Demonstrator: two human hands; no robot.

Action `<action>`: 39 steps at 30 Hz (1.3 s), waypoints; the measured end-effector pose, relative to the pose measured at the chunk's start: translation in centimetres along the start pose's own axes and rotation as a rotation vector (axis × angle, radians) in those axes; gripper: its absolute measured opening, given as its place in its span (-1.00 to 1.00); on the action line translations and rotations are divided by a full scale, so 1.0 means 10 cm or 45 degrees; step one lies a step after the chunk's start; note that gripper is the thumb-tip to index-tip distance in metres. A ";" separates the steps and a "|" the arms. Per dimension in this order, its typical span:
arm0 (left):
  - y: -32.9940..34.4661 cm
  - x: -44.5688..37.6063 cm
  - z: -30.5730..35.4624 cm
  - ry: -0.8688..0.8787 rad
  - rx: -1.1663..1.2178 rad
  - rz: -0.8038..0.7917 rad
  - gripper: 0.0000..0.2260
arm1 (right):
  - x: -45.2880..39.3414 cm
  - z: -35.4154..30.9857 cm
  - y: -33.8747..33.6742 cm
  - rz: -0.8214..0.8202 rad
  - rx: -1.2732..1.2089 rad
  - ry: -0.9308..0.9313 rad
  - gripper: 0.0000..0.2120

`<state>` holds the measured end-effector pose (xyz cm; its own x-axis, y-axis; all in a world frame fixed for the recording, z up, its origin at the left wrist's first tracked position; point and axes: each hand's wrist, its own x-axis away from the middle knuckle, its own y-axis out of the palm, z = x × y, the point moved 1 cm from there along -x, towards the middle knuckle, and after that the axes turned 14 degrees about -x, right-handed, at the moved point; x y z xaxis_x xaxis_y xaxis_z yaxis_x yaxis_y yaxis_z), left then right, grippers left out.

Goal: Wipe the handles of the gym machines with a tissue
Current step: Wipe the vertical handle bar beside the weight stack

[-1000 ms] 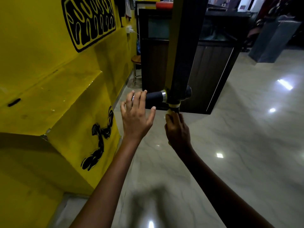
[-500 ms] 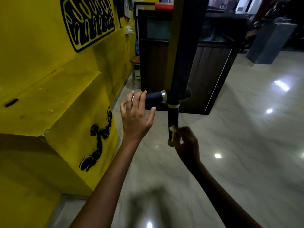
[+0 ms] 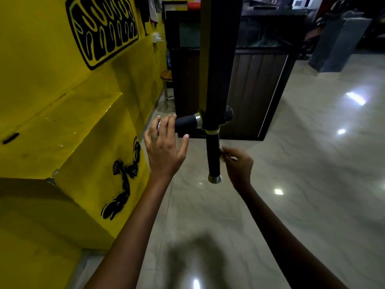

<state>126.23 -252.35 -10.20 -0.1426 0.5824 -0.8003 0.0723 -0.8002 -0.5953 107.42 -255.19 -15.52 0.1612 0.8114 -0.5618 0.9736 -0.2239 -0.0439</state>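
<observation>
Right hand (image 3: 239,163) presses tissue (image 3: 221,150) against vertical handle (image 3: 213,155).

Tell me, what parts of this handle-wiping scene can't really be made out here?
- Tissue: head view, mostly hidden inside the right hand.
- Side handle: its outer end covered by the left hand.
- Machine post: top cut off by the frame edge.
- Background: dark, blurred.
</observation>
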 end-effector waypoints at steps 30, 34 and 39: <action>0.02 0.00 -0.01 0.000 -0.006 0.019 -0.52 | 0.53 0.23 0.03 -0.077 0.174 -0.226 -0.75; 0.03 0.00 -0.01 0.006 -0.014 0.020 -0.52 | 0.76 0.39 -0.10 -0.156 0.201 -0.105 -0.71; 0.03 0.00 -0.02 0.012 -0.018 0.016 -0.52 | 0.66 0.28 -0.11 0.100 0.103 -0.072 -0.77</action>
<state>126.40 -252.56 -10.40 -0.1320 0.5737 -0.8084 0.0880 -0.8055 -0.5860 106.97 -251.15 -21.48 0.2250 0.7584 -0.6117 0.9417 -0.3305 -0.0634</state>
